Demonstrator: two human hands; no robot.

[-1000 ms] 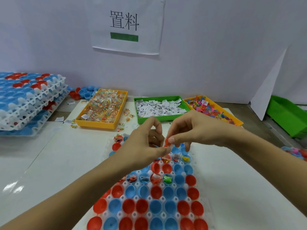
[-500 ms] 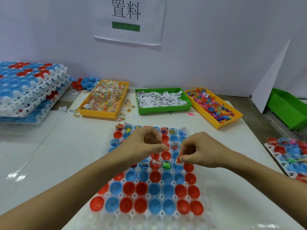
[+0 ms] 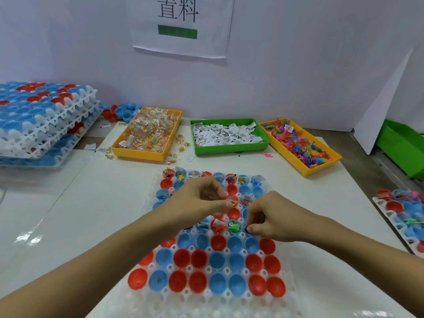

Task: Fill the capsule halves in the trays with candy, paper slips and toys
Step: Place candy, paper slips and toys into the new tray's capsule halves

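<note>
Surface: white table [image 3: 75, 210] against a pale wall, paper sign [image 3: 183, 24] above.
Supplies: candy bin [image 3: 146, 135], slips bin [image 3: 228, 136], toy bin [image 3: 300, 146] along the back.
Tray [image 3: 284, 304]: red and blue capsule halves [image 3: 199, 281]; far rows filled, near rows bare.
Left hand [image 3: 197, 200]: pinching small yellow-orange pieces over mid-tray.
Right hand [image 3: 268, 216]: fingertips pinched low at a half; content too small to tell.

Single head-worn wide-angle view, looking forward and down from close above the worktop [image 3: 96, 203], capsule tray [image 3: 229, 301] filling the near centre, both forearms entering from the bottom corners, wall with paper sign [image 3: 183, 26] closing the far side.
</note>
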